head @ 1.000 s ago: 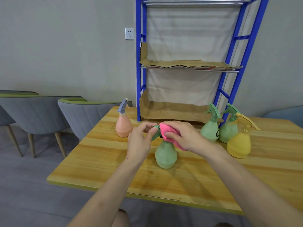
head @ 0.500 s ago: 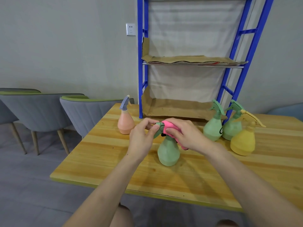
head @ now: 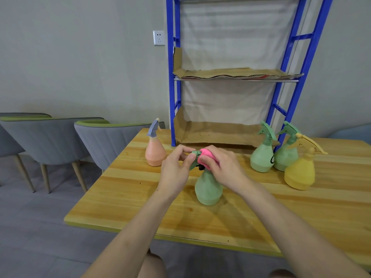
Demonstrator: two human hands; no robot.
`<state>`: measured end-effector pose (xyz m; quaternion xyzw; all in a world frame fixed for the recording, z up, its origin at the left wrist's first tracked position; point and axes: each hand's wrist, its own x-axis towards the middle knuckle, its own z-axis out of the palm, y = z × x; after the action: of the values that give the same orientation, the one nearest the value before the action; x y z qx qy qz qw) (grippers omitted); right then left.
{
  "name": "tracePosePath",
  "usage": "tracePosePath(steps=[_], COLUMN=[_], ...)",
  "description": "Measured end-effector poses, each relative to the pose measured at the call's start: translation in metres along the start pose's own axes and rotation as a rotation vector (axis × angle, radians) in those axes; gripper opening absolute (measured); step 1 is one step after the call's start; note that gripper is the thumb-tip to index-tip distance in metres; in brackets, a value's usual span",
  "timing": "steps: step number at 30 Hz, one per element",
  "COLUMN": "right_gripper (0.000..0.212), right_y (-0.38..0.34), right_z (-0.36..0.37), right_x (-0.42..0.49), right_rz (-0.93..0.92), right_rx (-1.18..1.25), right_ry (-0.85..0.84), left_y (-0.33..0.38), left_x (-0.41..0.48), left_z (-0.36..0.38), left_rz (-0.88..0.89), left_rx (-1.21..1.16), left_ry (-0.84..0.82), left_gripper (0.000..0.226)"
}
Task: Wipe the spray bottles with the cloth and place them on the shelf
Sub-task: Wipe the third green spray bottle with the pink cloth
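Note:
A green spray bottle (head: 208, 189) stands upright on the wooden table (head: 124, 189) in front of me. My left hand (head: 176, 169) pinches its green nozzle head. My right hand (head: 220, 167) presses a pink cloth (head: 206, 155) over the top of that head, hiding most of it. An orange bottle with a grey-blue trigger (head: 155, 149) stands to the left. Two more green bottles (head: 262, 155) (head: 286, 155) and a yellow bottle (head: 300, 171) stand at the right. The blue shelf rack (head: 172, 93) rises at the table's back, with cardboard on its shelves.
Grey chairs with green trim (head: 106, 137) stand left of the table, on a grey floor. A wall socket (head: 159, 37) sits left of the rack. The cardboard sheet on the lowest shelf (head: 216, 133) carries no bottles.
The hands and the green bottle have stayed in the same grip; the cloth has shifted slightly over the nozzle head. The view has tilted a little.

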<state>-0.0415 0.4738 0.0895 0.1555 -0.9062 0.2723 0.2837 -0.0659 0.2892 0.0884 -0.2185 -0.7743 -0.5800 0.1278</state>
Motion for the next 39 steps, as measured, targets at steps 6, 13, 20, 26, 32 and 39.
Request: tracePosePath(steps=[6,13,20,26,32,39], right_gripper=[0.026,0.032,0.021,0.03,0.022,0.028], right_y=[0.004,0.008,0.009,0.003,0.008,0.02], right_z=[-0.017,-0.032,-0.012,-0.001,-0.025,-0.034], right_x=[0.002,-0.004,-0.006,-0.008,-0.004,-0.012], right_rz=[0.05,0.142,0.081,0.12,0.139,0.207], right_rx=[0.09,0.162,0.059,0.128,0.213,0.274], right_ry=[-0.258,-0.376,-0.144,0.008,-0.241,-0.335], left_y=[-0.001,0.001,0.004,0.006,0.006,0.005], left_x=[0.003,-0.002,-0.006,-0.006,-0.007,-0.008], left_z=[-0.001,0.002,0.006,0.005,0.006,0.007], left_rz=[-0.011,0.003,-0.004,-0.007,0.02,0.008], left_rx=[0.052,0.046,0.033,0.037,0.073,0.063], left_ry=[0.008,0.009,0.009,-0.001,-0.002,0.02], left_gripper=[0.005,0.005,0.004,0.004,0.003,0.005])
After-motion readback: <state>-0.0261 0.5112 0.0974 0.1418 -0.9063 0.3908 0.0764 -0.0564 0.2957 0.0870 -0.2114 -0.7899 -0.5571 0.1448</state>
